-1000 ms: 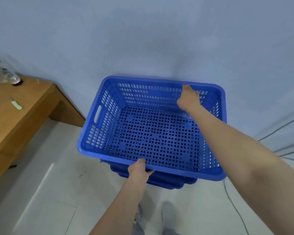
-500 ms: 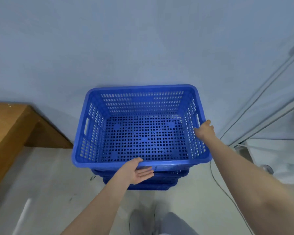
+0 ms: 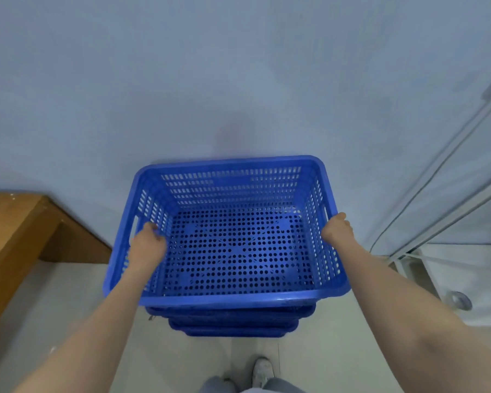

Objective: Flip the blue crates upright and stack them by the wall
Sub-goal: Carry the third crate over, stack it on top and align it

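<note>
A blue perforated crate (image 3: 233, 251) sits upright and empty on top of a stack of blue crates (image 3: 233, 321) against the pale wall (image 3: 238, 80). My left hand (image 3: 148, 245) grips the crate's left side by its handle slot. On the opposite side, my right hand (image 3: 336, 229) is closed over the right rim near the other handle. Only the front rims of the crates beneath show.
A wooden table (image 3: 14, 231) stands to the left, close to the stack. At the right are a white frame (image 3: 451, 199) with a cable running down it, and a white surface with a metal ring (image 3: 459, 300). My shoes (image 3: 262, 370) show on the pale floor below.
The crate has settled square on the stack by the wall. My left hand went from the front rim to the left handle; my right hand slid up the right rim.
</note>
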